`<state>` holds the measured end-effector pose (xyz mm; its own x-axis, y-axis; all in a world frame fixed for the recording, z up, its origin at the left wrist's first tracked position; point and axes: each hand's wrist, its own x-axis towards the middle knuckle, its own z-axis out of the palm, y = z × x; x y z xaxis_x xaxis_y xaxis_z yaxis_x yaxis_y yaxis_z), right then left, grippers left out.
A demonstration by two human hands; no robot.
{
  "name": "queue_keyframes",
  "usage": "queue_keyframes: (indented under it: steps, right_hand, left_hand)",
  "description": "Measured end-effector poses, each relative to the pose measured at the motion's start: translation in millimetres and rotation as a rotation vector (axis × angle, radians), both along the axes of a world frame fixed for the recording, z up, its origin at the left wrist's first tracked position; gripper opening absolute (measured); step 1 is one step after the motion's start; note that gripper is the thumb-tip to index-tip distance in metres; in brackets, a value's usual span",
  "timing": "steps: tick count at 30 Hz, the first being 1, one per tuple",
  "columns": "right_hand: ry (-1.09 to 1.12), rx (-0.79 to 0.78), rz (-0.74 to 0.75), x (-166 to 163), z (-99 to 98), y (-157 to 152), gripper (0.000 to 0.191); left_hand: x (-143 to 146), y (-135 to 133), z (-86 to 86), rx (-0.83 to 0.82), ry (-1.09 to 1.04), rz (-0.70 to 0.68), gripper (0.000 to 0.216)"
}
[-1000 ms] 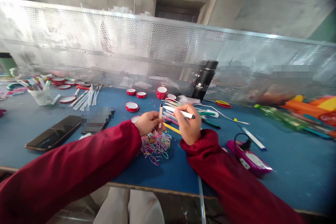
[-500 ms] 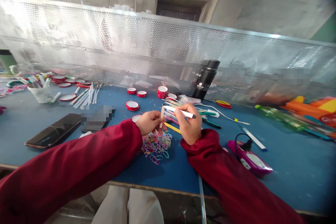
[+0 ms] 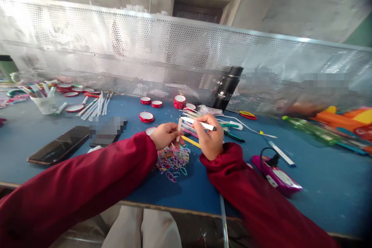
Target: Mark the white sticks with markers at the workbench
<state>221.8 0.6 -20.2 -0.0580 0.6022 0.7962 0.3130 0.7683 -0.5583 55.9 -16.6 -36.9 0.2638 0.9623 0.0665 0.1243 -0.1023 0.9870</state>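
Between the thumb and fingers of my left hand (image 3: pixel 167 135) is a short, flat, pale wooden stick (image 3: pixel 179 128), held upright. My right hand (image 3: pixel 209 135) grips a white marker (image 3: pixel 207 125) with black ends like a pen. The marker's left end meets the top of the stick; whether it touches I cannot tell. Below my hands lies a heap of small coloured rubber bands (image 3: pixel 173 159). A yellow stick-like piece (image 3: pixel 191 142) shows between the hands, and green-handled pliers (image 3: pixel 234 135) lie behind the right one.
Red-rimmed round pieces (image 3: pixel 146 116) lie toward the back. A phone (image 3: pixel 62 145) and a cup of pens (image 3: pixel 45 102) are on the left. A black bottle (image 3: pixel 228 89) leans by the perforated screen (image 3: pixel 139 52). At right are a purple power strip (image 3: pixel 277 176) and a green plastic bottle (image 3: pixel 310 130).
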Motion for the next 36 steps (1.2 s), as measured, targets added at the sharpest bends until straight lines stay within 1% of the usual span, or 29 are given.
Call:
queue_keyframes:
  steps: [4,10,15,21,25,27,32,36]
  right_hand:
    - [0.017,-0.001,-0.017,0.2,1.0,0.2,0.01]
    - [0.003,-0.01,0.003,0.1,1.0,0.0,0.009]
    - [0.018,0.003,-0.024,0.5,1.0,1.3,0.01]
    - [0.005,0.01,0.002,-0.6,1.8,-1.5,0.01]
    - [0.004,0.007,-0.026,0.4,1.6,-0.2,0.01]
    - [0.017,0.004,-0.036,1.1,1.5,0.6,0.011]
    - [0.004,0.0,-0.004,0.9,0.6,0.6,0.01]
    - [0.014,0.017,-0.037,1.6,-0.6,2.7,0.01]
  left_hand:
    - [-0.1,0.1,-0.3,0.008,0.009,-0.002,0.012]
    - [-0.1,-0.7,0.6,0.007,0.016,0.001,0.011]
    - [0.5,-1.3,0.2,0.029,0.029,0.008,0.008]
    - [0.4,-1.4,0.6,0.027,0.03,0.011,0.01]
    - [0.3,-1.8,1.1,0.017,0.034,0.01,0.008]
    - [0.3,-1.8,0.7,0.009,0.02,0.009,0.008]
    - [-0.4,-0.3,-1.4,-0.008,-0.047,0.004,0.015]
    - [-0.5,0.6,-0.9,-0.028,-0.065,0.005,0.013]
